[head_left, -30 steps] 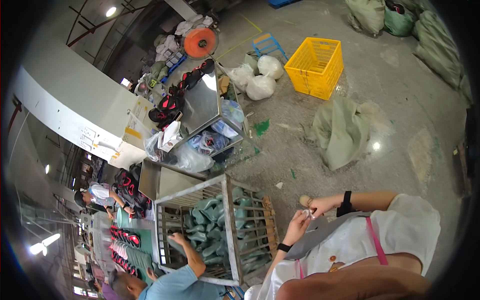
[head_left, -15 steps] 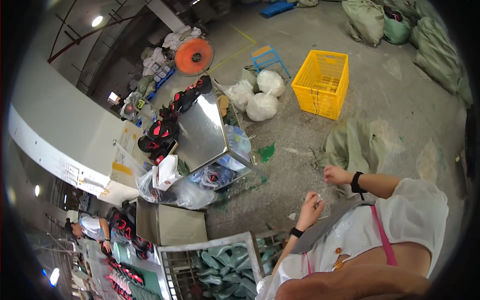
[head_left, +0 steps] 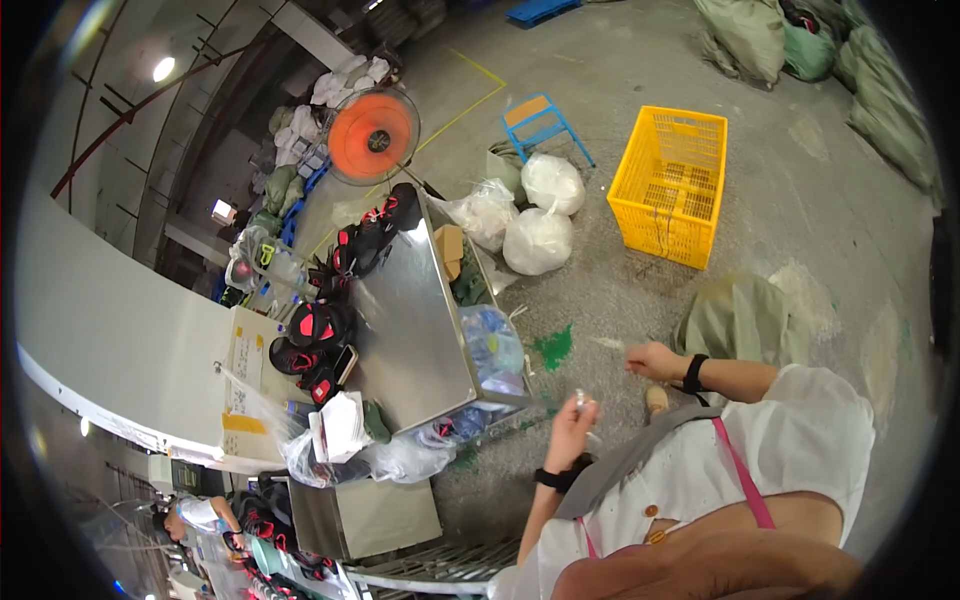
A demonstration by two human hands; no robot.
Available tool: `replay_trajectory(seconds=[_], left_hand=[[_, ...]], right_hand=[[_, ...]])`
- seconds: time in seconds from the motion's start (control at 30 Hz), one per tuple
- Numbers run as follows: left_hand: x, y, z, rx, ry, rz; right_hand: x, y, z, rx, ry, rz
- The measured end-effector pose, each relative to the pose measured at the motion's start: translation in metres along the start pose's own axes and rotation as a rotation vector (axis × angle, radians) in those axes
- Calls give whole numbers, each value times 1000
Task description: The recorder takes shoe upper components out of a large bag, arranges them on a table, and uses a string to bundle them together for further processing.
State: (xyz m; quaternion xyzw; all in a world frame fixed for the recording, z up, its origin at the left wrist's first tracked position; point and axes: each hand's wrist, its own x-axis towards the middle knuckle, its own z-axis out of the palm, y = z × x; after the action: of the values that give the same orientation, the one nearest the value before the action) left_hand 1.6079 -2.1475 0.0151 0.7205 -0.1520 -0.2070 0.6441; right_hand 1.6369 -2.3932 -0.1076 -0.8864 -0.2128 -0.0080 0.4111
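White blouse (head_left: pixel 805 425) and grey apron (head_left: pixel 632 455) fill the lower right; pink straps cross the blouse, and a black band sits on each wrist.

Left hand (head_left: pixel 570 435): raised in front of the apron, fingers bent into a pinch on a small pale scrap (head_left: pixel 580 399) at the fingertips; too small to tell its kind. Right hand (head_left: pixel 653 361): farther forward, apart from the left, fingers loosely curled; cannot tell whether anything is inside.

Near right forearm: green sack (head_left: pixel 745 315), slumped on the concrete floor, partly hidden by the arm. At lower edge, metal bars (head_left: pixel 440 562) of a cage, only partly in view; just beyond them, a pale grey box (head_left: pixel 388 515).

Left of the hands: steel table (head_left: pixel 410 320). Along its far side, a row of black-and-red shoes (head_left: pixel 318 325); at its near corner, white papers (head_left: pixel 343 428) and a clear plastic bag (head_left: pixel 410 457).

Beyond the sack: yellow crate (head_left: pixel 662 238), upright, mesh-walled. To its left, a cluster of white bags (head_left: pixel 540 242), touching one another; behind these, a blue stool (head_left: pixel 541 121).

Farther: orange fan (head_left: pixel 365 140) left, bulky sacks (head_left: pixel 742 38) upper right. Far lower left: a co-worker (head_left: pixel 197 515), bent over more shoes.
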Motion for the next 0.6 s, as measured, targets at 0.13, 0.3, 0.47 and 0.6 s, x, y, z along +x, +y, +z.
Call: replay_trajectory(seconds=[0.13,0.3,0.47,0.6], left_hand=[[74,28,-27,-151,19,30],[151,3,-31,-68,106,120],[237,-2,-51,437,218,189],[303,-24,-89,83,161,168]], right_hand=[[87,-5,-80,380,-42,147],[162,-22,-100,501,-89,-95],[215,41,-56,939,-427,100],[274,87,-69,665,-547,83]])
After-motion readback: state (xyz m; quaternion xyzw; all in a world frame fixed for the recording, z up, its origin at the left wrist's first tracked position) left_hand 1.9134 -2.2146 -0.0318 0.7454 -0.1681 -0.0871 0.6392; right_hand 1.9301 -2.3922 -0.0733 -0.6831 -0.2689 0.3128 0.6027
